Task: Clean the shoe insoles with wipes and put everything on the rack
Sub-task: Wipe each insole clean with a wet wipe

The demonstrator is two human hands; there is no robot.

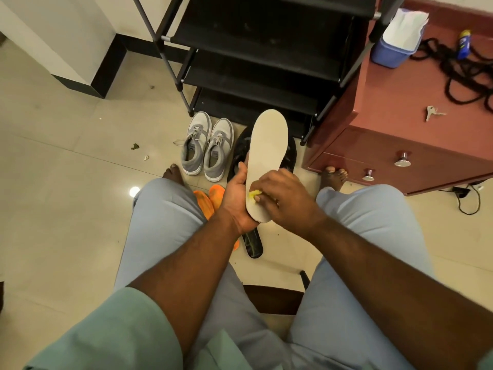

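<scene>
At the centre of the frame a seated person holds a pale beige insole out over the floor, its toe end pointing toward the top of the picture. The left hand grips the insole from underneath at the heel end, palm cupped beneath it and thumb lying up along its left edge. The right hand comes in from the right with its fingers curled, pinching a small crumpled yellow wipe and pressing it onto the insole's lower left part, close to the left thumb.

Just below the hands a dark insole lies on the tiled floor, partly hidden by the left wrist. To its left, between the knees, two orange insoles lie side by side, touching or nearly so. Behind the held insole a black shoe sits on the floor, mostly covered. Left of it a pair of grey sneakers stands together, toes toward the black shoe rack, which fills the upper centre of the frame with slanted shelves.

At the upper right a reddish cabinet stands beside the rack; on its top are a blue box of white tissue-like sheets, a tangle of black cord and a small blue and yellow bottle
</scene>
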